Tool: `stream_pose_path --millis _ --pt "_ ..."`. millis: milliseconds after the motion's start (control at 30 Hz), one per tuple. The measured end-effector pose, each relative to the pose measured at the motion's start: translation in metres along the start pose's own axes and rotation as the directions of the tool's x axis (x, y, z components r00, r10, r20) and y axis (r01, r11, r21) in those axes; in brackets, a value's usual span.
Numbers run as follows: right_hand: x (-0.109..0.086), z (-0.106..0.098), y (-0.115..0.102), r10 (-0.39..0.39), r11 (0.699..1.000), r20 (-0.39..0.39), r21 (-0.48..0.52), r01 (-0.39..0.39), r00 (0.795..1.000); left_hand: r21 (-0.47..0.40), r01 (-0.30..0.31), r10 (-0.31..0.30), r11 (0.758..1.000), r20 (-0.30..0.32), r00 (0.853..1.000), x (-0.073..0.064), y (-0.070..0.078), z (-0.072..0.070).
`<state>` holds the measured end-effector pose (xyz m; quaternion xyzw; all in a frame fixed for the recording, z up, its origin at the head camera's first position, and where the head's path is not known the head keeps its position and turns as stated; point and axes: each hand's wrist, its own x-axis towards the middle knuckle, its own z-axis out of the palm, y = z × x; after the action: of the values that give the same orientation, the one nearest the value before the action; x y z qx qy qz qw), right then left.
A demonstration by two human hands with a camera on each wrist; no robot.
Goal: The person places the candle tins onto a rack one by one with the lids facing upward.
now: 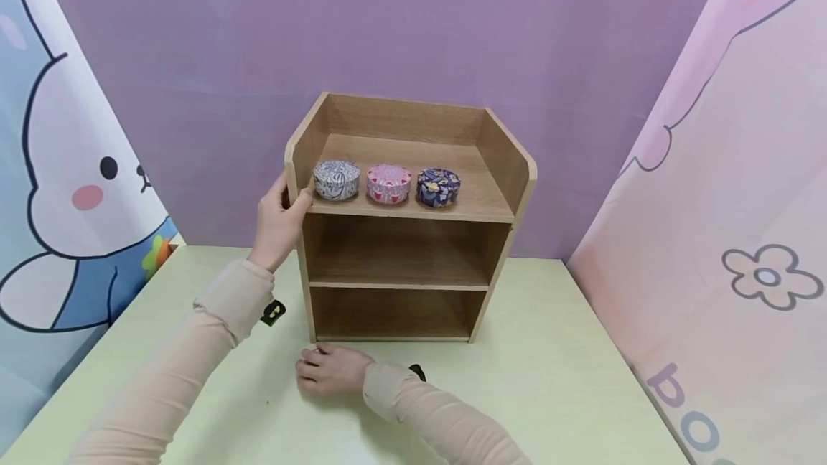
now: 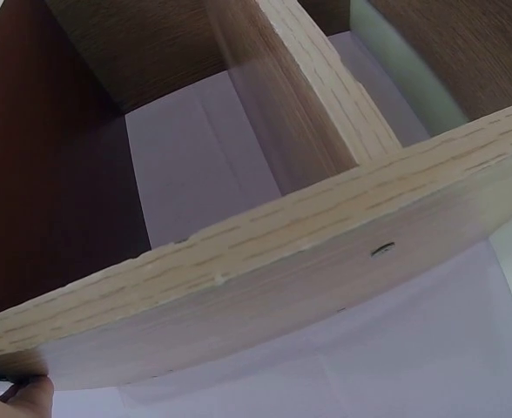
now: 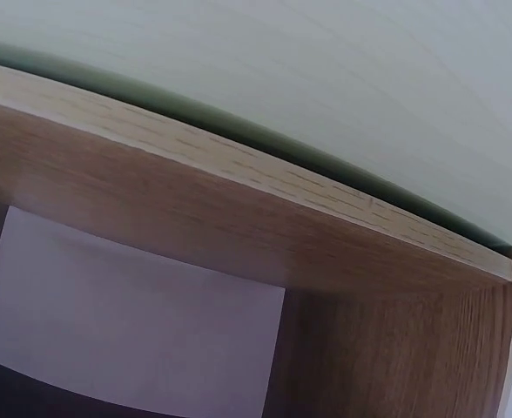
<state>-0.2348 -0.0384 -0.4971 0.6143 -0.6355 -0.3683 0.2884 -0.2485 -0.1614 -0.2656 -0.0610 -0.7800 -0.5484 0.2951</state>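
A small wooden shelf (image 1: 397,284) stands upright against the purple backdrop. My left hand (image 1: 282,221) grips the front of its left side panel, thumb in front near the top board; in the left wrist view only part of this hand (image 2: 25,401) shows at the lower left, against the panel. My right hand (image 1: 332,369) is low at the shelf's front left bottom corner, back of the hand up and fingers bent. I cannot tell whether anything lies under those fingers. Three round patterned tins line the top board: a grey-white tin (image 1: 337,180), a pink tin (image 1: 389,184) and a dark blue tin (image 1: 438,187).
The shelf has two compartments below the top board, with no objects visible in them. It rests on a pale green table (image 1: 543,379). Printed cartoon panels (image 1: 723,185) flank the table on both sides, and a purple cloth (image 1: 413,27) hangs behind.
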Motion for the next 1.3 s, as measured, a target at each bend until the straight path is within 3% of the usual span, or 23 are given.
stream_pose_path --millis 100,367,600,667,867,1000,1067,1133,1200,1300 --pt "0.001 0.001 0.002 0.018 1.0 0.015 0.017 -0.018 1.0 -0.013 0.0 0.0 1.0 -0.005 1.0 0.001 -0.003 0.0" --pt "-0.002 0.002 0.005 0.075 0.996 0.002 0.047 -0.075 0.997 0.005 -0.008 0.008 1.0 -0.019 1.0 0.013 -0.031 0.004" --pt "-0.007 -0.001 0.011 0.12 0.989 -0.022 0.092 -0.117 0.993 -0.001 0.004 -0.004 1.0 -0.012 1.0 0.012 -0.03 0.006" --pt "-0.009 -0.004 0.014 0.143 0.984 -0.024 0.113 -0.14 0.989 -0.01 0.008 -0.008 1.0 0.0 1.0 0.008 -0.022 0.004" --pt "-0.015 -0.007 0.02 0.257 0.947 -0.069 0.216 -0.237 0.964 -0.003 0.009 -0.009 1.0 0.003 1.0 0.009 -0.027 0.004" --pt "-0.021 -0.01 0.022 0.285 0.923 -0.075 0.29 -0.253 0.955 -0.001 0.018 -0.018 1.0 0.002 1.0 0.01 -0.031 0.005" --pt "-0.023 -0.011 0.022 0.302 0.897 -0.06 0.357 -0.262 0.951 -0.003 0.018 -0.018 1.0 0.004 1.0 0.01 -0.031 0.004" --pt "-0.025 -0.013 0.022 0.33 0.845 -0.022 0.452 -0.285 0.944 0.0 0.016 -0.016 1.0 0.005 1.0 0.01 -0.031 0.004" --pt "-0.027 -0.015 0.023 0.363 0.766 0.041 0.556 -0.323 0.931 0.006 0.015 -0.015 1.0 0.005 1.0 0.01 -0.031 0.004" --pt "-0.03 -0.019 0.026 0.414 0.606 0.139 0.695 -0.387 0.9 0.004 0.019 -0.019 1.0 0.001 1.0 0.01 -0.031 0.004"
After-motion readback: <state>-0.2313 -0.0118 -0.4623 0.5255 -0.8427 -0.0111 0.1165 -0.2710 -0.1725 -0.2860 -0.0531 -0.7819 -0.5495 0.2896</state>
